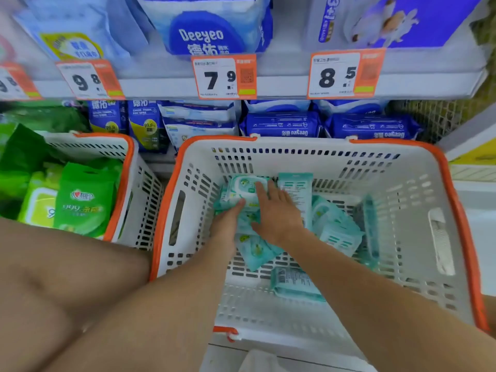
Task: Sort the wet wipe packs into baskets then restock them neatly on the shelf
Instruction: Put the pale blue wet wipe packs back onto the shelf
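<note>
Below a shop shelf (268, 84) carrying four price tags stand two white, orange-rimmed baskets. Left basket (126, 167) holds green packs (83, 200), about three showing. Right basket (402, 210) holds roughly eight teal packs (295, 284). Both hands reach in: left hand (228, 224) grips a lidded teal pack (243, 187) from below; right hand (276, 213) lies flat on it, fingers straight.

Two white slotted plastic baskets sit side by side below the shelf (268, 84): the left basket (126, 167) holds green wipe packs (83, 200), the right basket (402, 205) holds teal wipe packs (338, 229).
</note>
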Available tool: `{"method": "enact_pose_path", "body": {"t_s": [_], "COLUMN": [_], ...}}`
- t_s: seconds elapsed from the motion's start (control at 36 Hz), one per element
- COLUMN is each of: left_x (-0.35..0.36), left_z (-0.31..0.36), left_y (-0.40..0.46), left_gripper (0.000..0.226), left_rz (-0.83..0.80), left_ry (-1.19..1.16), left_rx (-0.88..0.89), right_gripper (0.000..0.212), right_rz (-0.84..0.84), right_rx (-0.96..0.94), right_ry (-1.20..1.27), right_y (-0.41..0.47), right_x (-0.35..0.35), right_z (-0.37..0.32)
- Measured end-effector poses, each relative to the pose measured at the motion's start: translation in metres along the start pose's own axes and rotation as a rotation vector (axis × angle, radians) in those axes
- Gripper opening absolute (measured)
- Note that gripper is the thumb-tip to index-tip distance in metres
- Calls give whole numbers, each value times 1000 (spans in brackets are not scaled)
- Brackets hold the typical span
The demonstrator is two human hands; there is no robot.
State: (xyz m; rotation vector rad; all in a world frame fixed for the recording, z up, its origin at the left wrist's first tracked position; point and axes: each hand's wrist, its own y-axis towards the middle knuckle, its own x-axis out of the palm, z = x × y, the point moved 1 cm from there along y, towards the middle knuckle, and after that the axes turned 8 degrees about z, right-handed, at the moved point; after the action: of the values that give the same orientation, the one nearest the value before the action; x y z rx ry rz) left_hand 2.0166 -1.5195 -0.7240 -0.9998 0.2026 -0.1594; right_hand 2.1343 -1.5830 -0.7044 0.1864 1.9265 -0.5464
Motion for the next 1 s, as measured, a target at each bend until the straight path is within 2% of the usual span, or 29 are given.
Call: {"method": "enact_pose_path", "body": {"t_s": [0.08, 0.19, 0.28, 0.33, 0.36, 0.39, 0.44, 0.47, 0.5, 0.53, 0.56, 0.58, 0.61, 0.69, 0.75, 0.89, 1.0], "left_x": [2, 3, 10, 12, 12, 11, 9, 6, 2, -4, -9, -13, -16, -21, -19, -13, -8], "left_z": [6, 17, 28, 23, 22, 22, 33, 37, 36, 31, 24, 19, 15, 15, 21, 46, 60], "left_y": [2, 3, -7, 17, 25, 28, 0, -18, -29, -35, -37, -40, -45, -51, -53, -58, -67], "left_gripper": [69, 68, 86, 111, 113, 105, 71, 56, 44, 37, 35, 36, 38, 34, 34, 42, 48], "left_rz": [-1, 82, 46, 116, 160, 206, 291, 324, 360, 394, 421, 447, 476, 544, 566, 584, 584], "left_ry": [-70, -159, -59, 43, 95, 98, 64, 61, 60, 49, 33, 13, 0, 35, 39, 79, 16], "left_rx": [-22, -73, -86, -99, -121, -132, -138, -133, -121, -111, -103, -98, -88, 16, 76, 185, 159], "right_gripper": [100, 94, 87, 80, 75, 70, 54, 53, 58, 61, 57, 49, 50, 93, 98, 61, 27], "right_rz": [21, 37, 10, 10, -9, -59, -255, -358, -394, -351, -252, -159, -116, -159, -128, -79, -65], "right_rx": [28, 61, 22, -62, -115, -161, -201, -188, -162, -124, -85, -61, -60, -89, -76, -52, -100], "right_ry": [-130, -152, -116, -18, 30, 75, 185, 272, 377, 469, 514, 476, 381, 66, -21, -125, -54], "right_y": [17, 39, 45, 41, 39, 37, 36, 36, 37, 39, 43, 46, 47, 49, 52, 66, 64], "right_x": [1, -10, -17, -21, -25, -29, -35, -37, -36, -33, -26, -18, -10, 14, 22, 21, 10], "right_z": [-4, -9, -6, -2, -1, 0, 4, 4, 5, 5, 5, 6, 5, -5, -13, -27, -18]}}
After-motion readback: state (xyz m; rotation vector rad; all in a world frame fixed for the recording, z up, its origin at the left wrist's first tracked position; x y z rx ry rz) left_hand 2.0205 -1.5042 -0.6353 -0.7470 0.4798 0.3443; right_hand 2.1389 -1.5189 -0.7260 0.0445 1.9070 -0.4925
